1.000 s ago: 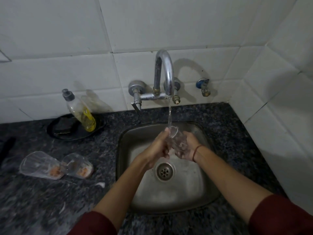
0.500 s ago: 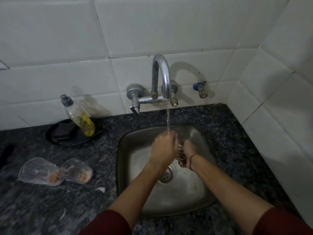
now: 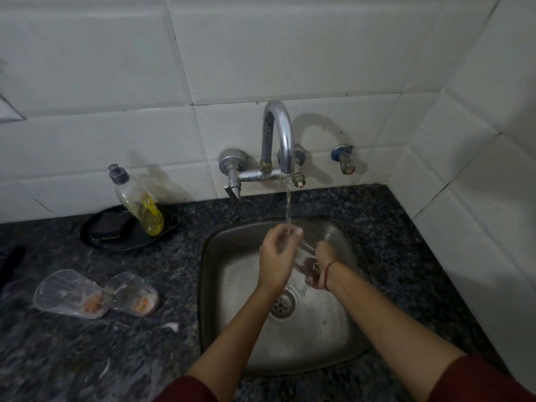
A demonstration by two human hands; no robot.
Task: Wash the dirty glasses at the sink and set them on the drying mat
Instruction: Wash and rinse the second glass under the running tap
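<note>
No text, brand, number or sign can be read anywhere in the head view. The soap bottle (image 3: 138, 200) standing on the dark tray by the wall carries a yellow label, but its print is too small and blurred to make out. The tiles, tap, sink and the glasses on the counter bear no legible marking.
</note>
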